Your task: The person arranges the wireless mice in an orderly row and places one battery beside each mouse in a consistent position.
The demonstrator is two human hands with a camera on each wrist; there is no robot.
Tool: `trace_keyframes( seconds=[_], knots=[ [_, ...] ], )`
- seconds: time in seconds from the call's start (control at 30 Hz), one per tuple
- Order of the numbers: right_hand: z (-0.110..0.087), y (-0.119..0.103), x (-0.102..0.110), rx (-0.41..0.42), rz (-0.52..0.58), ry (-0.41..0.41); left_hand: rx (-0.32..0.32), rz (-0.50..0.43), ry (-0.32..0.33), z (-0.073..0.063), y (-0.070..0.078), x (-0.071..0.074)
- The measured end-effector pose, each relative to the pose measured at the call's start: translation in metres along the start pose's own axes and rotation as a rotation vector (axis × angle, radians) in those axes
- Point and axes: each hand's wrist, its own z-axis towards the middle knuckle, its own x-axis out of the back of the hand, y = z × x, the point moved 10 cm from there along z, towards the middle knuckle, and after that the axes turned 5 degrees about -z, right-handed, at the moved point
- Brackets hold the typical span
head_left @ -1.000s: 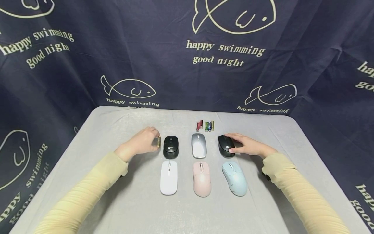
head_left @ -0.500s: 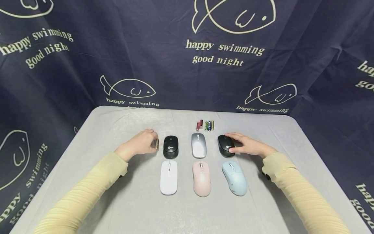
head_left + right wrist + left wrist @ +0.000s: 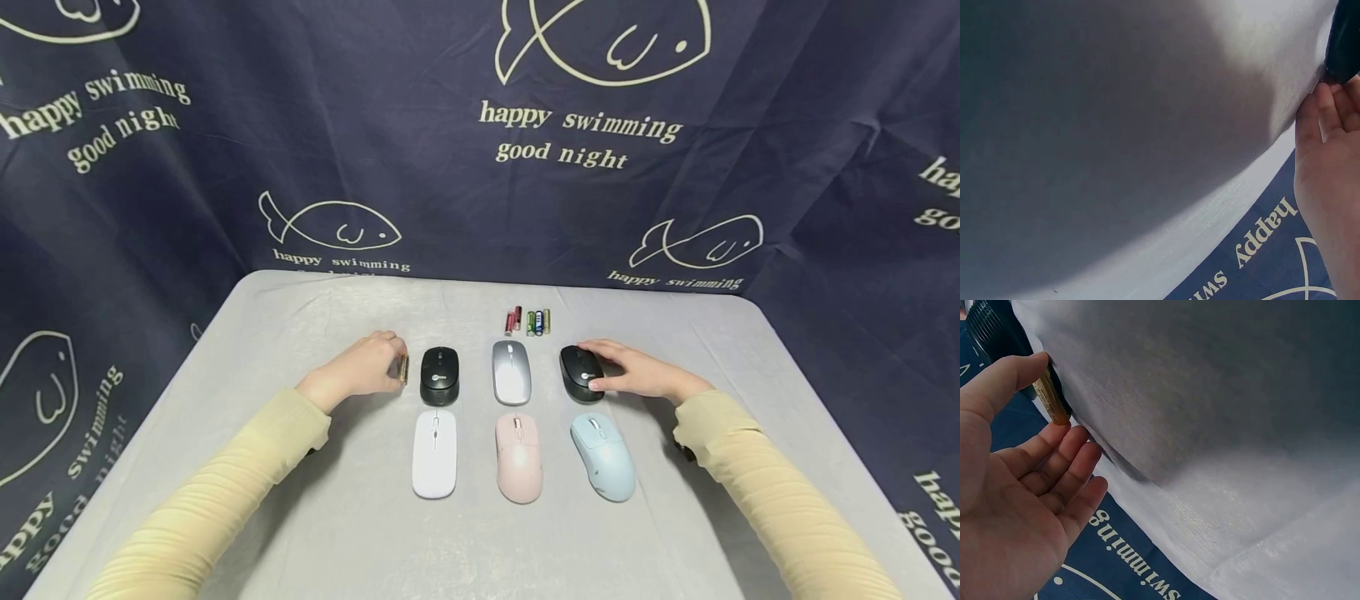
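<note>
Between thumb and fingertips, my left hand [image 3: 363,365] pinches a gold-coloured battery [image 3: 1052,400] by its two ends, close over the grey table. Just right of it in the head view lies a black mouse [image 3: 439,375] with a small logo. My right hand [image 3: 637,372] grips a second black mouse [image 3: 576,365], thumb at the near side and fingers at the far side. Only a dark edge of that mouse shows in the right wrist view, above the fingertips [image 3: 1325,94]. A silver mouse [image 3: 512,373] lies between the two black ones.
White [image 3: 434,457], pink [image 3: 519,460] and light blue [image 3: 604,458] mice form a nearer row. Behind the silver mouse lie two red batteries [image 3: 510,322] and a group of green, blue and gold batteries [image 3: 538,322]. A navy curtain [image 3: 465,167] hangs behind the table [image 3: 480,550].
My left hand has shifted slightly left with the battery, away from the left black mouse, and then stayed there. My right hand and the mice have not moved.
</note>
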Motion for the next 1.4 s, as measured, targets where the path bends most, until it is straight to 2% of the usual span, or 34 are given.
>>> trace_keyframes(
  seconds=[0.93,1.17,1.4],
  knots=[
    [0.003,-0.002,0.002,0.024,-0.011,0.012,0.016,-0.009,0.012,-0.004,-0.001,0.002],
    [0.002,-0.001,0.001,0.023,-0.016,0.014,0.009,-0.033,0.007,0.002,0.004,0.007],
    [0.001,-0.003,0.001,0.024,-0.022,0.016,-0.005,-0.032,0.007,0.011,0.012,0.018]
  ],
)
